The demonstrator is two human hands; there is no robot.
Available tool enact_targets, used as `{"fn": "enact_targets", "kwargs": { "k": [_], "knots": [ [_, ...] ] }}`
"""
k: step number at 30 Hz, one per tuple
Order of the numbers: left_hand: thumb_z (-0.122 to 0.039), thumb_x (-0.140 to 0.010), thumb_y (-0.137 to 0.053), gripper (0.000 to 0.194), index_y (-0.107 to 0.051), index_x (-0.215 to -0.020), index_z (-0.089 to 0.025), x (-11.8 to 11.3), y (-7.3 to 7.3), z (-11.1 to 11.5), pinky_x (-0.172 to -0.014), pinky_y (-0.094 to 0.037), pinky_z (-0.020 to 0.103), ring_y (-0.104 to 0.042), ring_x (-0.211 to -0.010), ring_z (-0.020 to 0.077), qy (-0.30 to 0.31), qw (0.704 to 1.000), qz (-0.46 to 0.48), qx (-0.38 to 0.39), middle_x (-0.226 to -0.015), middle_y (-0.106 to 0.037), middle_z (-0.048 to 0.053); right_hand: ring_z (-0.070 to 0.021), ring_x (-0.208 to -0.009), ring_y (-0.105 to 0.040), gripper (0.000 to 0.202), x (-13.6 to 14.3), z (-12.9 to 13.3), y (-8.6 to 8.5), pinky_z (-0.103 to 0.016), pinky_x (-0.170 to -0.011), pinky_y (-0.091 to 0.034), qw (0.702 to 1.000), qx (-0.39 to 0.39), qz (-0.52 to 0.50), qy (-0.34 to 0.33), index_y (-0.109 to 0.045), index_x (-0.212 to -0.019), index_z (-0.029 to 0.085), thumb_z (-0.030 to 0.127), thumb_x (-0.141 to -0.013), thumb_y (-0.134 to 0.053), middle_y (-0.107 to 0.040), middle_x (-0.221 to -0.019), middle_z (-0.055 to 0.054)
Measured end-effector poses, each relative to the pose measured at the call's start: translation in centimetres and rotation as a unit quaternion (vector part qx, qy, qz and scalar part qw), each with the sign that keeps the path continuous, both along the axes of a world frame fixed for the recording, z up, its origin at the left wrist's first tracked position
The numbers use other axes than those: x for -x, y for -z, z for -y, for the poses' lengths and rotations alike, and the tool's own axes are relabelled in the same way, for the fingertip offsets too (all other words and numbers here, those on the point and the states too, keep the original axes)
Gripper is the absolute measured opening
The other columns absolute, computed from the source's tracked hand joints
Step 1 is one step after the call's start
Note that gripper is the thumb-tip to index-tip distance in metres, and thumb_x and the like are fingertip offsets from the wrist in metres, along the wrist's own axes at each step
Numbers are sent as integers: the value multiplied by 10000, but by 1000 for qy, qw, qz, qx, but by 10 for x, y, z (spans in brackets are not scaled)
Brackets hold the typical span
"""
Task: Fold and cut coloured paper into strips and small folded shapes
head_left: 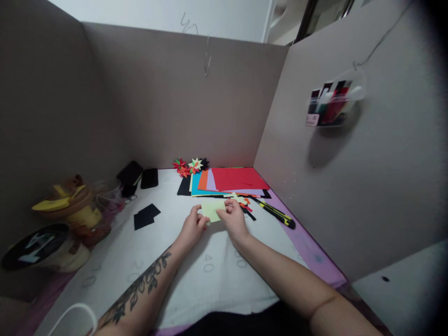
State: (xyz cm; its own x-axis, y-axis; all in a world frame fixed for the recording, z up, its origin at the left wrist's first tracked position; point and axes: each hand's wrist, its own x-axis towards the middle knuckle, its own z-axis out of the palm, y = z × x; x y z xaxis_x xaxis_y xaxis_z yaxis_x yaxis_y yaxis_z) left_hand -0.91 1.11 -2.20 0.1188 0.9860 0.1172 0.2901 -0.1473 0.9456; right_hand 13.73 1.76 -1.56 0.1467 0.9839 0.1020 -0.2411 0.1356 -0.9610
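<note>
A small pale yellow-green piece of paper [213, 211] is held up between both hands above the white numbered mat [196, 289]. My left hand [193, 225] pinches its left edge with thumb and fingers. On the other side, my right hand [234, 218] grips the right edge, the thumb lying on the front face. Just beyond the right hand lie paper strips [247, 205] in red, orange, black and pale yellow. A yellow and black utility knife [276, 213] rests to the right of them. Off to the left of my hands are black paper pieces [146, 216].
Coloured paper sheets [241, 179] are stacked at the back. Beside them sit several folded paper stars [191, 166]. A black phone [150, 178] lies at the back left. Pots [70, 205] and a round black-lidded container [38, 247] line the left side. Grey panels [182, 102] surround the table.
</note>
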Motion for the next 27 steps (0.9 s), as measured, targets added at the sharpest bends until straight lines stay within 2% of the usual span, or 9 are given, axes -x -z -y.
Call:
{"fn": "enact_targets", "kwargs": {
  "k": [3, 5, 9, 11, 14, 17, 20, 23, 27],
  "knots": [
    [-314, -683, -641, 675, -361, -1274, -147, 3, 1, 1, -513, -362, 213, -499, -497, 113, 41, 999, 11, 34, -546, -515, -95, -122, -487, -537, 353, -4, -4, 2, -228, -491, -425, 1000, 3, -14, 5, -407, -893, 231, 268, -637, -648, -568, -610, 70],
    [-325, -651, -674, 755, -347, -1303, -132, 6, -3, 0, -515, -374, 217, -505, -495, 116, 27, 998, 3, 52, -545, -534, -87, -129, -504, -560, 360, -7, -7, 2, -238, -509, -444, 1000, -5, -15, 2, -402, -901, 232, 271, -638, -645, -588, -632, 63],
    [-362, -670, -652, 549, -503, -1152, -145, 12, -17, -2, -590, -434, 236, -577, -632, 139, -51, 998, 41, 8, -668, -598, -23, -135, -508, -575, 383, -10, -3, -2, -236, -490, -442, 995, 10, 45, -93, -409, -957, 246, 252, -642, -627, -615, -675, 60],
    [-356, -649, -669, 419, -584, -1006, -155, 13, -22, -2, -626, -449, 239, -595, -722, 154, -24, 998, 63, 1, -757, -624, 12, -126, -510, -562, 390, -8, 4, -5, -216, -476, -420, 983, 6, 102, -150, -426, -981, 250, 242, -646, -625, -597, -659, 69],
    [-354, -648, -669, 251, -617, -778, -146, 13, -24, 0, -546, -409, 224, -556, -611, 132, 43, 995, 63, 57, -680, -605, 7, -103, -515, -524, 379, -5, 11, -9, -190, -470, -386, 969, -20, 158, -190, -454, -995, 248, 238, -656, -624, -562, -646, 77],
    [-347, -657, -659, 221, -596, -675, -136, 13, -22, 1, -495, -352, 208, -481, -510, 96, 57, 990, 83, 96, -581, -552, -21, -94, -492, -494, 383, -3, 10, -9, -188, -460, -376, 978, -18, 138, -155, -440, -986, 249, 222, -648, -617, -538, -634, 87],
    [-328, -637, -667, 226, -621, -718, -122, 13, -21, 1, -510, -352, 208, -477, -510, 91, 37, 987, 109, 109, -581, -560, -21, -102, -468, -489, 392, -3, 5, -6, -200, -452, -383, 990, -1, 79, -116, -403, -974, 249, 223, -642, -612, -528, -602, 97],
    [-327, -626, -673, 236, -627, -726, -118, 10, -23, 2, -516, -350, 209, -481, -515, 94, 13, 987, 120, 104, -584, -571, -16, -101, -478, -489, 354, -2, 2, -2, -199, -462, -379, 994, -7, 63, -90, -412, -940, 240, 224, -648, -612, -527, -601, 89],
    [-340, -631, -663, 215, -587, -638, -138, 6, -21, 3, -489, -320, 203, -455, -492, 90, -12, 989, 125, 78, -532, -523, -38, -93, -502, -480, 317, 2, 2, 4, -193, -481, -373, 995, -24, 61, -69, -445, -911, 232, 226, -649, -624, -504, -603, 86]
  ]
}}
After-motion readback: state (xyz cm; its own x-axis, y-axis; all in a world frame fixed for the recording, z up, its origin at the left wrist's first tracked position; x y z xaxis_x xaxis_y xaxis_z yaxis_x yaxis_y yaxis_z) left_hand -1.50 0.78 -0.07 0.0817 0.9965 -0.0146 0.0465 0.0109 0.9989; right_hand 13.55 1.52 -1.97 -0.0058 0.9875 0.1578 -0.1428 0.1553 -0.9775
